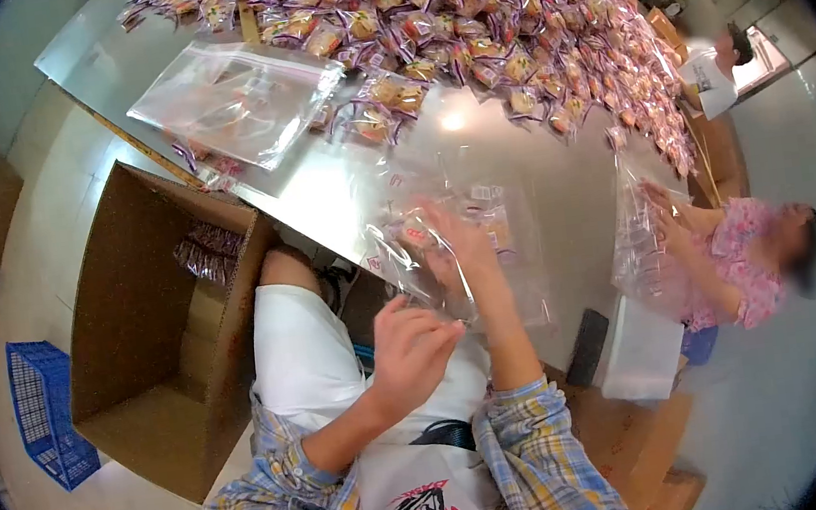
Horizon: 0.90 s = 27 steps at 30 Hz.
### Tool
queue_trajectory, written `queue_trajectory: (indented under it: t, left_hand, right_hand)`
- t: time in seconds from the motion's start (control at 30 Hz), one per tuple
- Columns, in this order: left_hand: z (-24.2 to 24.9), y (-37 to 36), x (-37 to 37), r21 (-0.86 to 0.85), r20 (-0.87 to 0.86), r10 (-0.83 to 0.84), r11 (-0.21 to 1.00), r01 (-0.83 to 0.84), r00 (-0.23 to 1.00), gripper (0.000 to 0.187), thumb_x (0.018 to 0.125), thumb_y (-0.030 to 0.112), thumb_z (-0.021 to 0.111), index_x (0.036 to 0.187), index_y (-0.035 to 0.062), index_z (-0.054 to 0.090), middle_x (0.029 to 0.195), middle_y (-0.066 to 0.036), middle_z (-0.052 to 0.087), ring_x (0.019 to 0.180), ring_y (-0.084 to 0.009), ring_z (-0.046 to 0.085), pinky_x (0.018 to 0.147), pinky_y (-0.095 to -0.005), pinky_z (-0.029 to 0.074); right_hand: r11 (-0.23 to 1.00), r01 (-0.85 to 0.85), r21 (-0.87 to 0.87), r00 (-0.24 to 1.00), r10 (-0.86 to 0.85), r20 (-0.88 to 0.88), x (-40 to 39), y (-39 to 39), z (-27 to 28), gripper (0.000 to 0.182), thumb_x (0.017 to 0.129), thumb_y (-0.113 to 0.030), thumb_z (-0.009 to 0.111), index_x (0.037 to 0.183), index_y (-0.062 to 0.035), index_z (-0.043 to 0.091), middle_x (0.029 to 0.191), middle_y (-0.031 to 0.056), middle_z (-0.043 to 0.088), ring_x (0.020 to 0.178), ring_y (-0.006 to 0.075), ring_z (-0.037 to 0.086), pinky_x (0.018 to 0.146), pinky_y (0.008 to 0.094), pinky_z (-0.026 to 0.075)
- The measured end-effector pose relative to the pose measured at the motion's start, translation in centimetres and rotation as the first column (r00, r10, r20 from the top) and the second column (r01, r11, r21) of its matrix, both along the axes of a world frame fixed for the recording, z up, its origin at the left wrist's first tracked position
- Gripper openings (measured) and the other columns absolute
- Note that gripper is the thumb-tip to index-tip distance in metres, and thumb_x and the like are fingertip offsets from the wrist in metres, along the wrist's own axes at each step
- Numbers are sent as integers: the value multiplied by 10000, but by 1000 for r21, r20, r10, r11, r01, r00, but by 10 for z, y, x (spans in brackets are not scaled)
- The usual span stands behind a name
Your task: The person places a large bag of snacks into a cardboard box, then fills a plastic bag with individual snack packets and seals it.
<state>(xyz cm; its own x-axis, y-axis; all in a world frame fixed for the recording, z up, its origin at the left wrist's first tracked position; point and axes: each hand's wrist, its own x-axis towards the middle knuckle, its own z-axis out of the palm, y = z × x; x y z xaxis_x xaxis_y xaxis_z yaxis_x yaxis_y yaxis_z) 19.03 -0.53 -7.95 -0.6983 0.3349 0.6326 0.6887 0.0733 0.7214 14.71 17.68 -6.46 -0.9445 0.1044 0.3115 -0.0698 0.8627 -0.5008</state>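
Observation:
A clear plastic bag (407,267) with red print is at the table's near edge, between my two hands. My left hand (407,351) is closed, its fingers pinched at the bag's lower rim. My right hand (457,239) reaches over or into the bag; its fingers are blurred by motion and partly behind shiny film. Just right of this hand, a small wrapped packet (496,230) lies under or inside more clear film on the table. A stack of flat clear bags (234,98) lies to the left, close to a large pile of small wrapped snack packets (462,17).
An open cardboard box (124,328) stands at my left with several packets inside. Beyond it is a blue plastic crate (44,412). Across the table at right, a person in a pink top (741,262) handles another clear bag (640,244). More cartons (640,440) are at lower right.

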Motion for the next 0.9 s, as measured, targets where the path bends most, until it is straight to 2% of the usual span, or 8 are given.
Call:
queue_trajectory:
  t: [0.2,0.33,0.43,0.53,0.63,0.73,0.87,0.9]
  left_hand:
    - [-21,-4,1,-166,533,286,958,-233,797,1055,744,34,898,1563,75,235,1436,-156,464,1254,-314,542,1096,-477,474]
    - [-49,-14,-8,138,820,-191,981,138,540,986,807,-76,775,1594,91,206,1475,-178,480,856,-187,695,718,-330,619]
    - [-29,-12,6,206,827,-322,937,284,461,1029,806,-66,782,1617,103,172,1489,-187,471,841,-177,694,673,-342,617]
    - [-3,-9,11,-75,745,-173,938,338,645,1068,819,9,800,1633,77,114,1549,-216,396,1036,-260,682,716,-335,609]
    - [0,-4,4,-223,591,-60,946,235,804,1007,822,91,821,1615,53,201,1577,-240,344,1183,-363,616,876,-407,575]
    - [10,-5,-8,-416,204,58,909,33,977,641,852,143,811,1443,96,568,1530,-239,424,1194,-413,589,995,-472,511]
    - [7,-4,-10,-281,391,-39,946,159,920,249,935,127,723,1180,93,750,1277,-144,677,1095,-337,649,924,-424,537]
    - [6,-5,-9,-300,347,-31,943,143,937,252,936,125,721,1185,93,750,1266,-140,683,1068,-330,657,906,-416,542]
  right_hand:
    - [939,214,-271,971,-175,160,29,51,-62,550,870,-245,790,1340,-38,594,1262,247,659,1163,440,624,989,482,501]
    - [976,206,-64,978,-207,-8,52,71,-49,581,823,-212,788,1327,-7,585,1328,267,614,1245,465,570,1052,497,466]
    - [941,335,55,939,-338,59,62,99,-43,544,791,-142,757,1305,-34,615,1284,237,641,1181,425,616,1003,508,493]
    - [878,455,150,885,-465,33,67,107,-29,509,784,-104,759,1273,-31,636,1250,240,649,1082,433,656,946,507,523]
    - [947,251,200,968,-239,-83,79,77,-22,565,828,-115,766,1355,-29,582,1229,213,666,1079,349,684,914,437,550]
    - [666,329,-670,939,-304,159,77,24,-42,618,892,-149,761,1437,-23,501,1209,157,667,1112,231,661,907,357,553]
    - [278,237,-931,954,-247,170,50,0,-54,614,928,-114,740,1472,-39,462,1208,96,648,1049,149,639,867,305,551]
    - [345,222,-912,960,-243,141,44,-1,-55,589,939,-91,719,1469,-46,466,1228,95,639,1055,148,632,872,302,549]
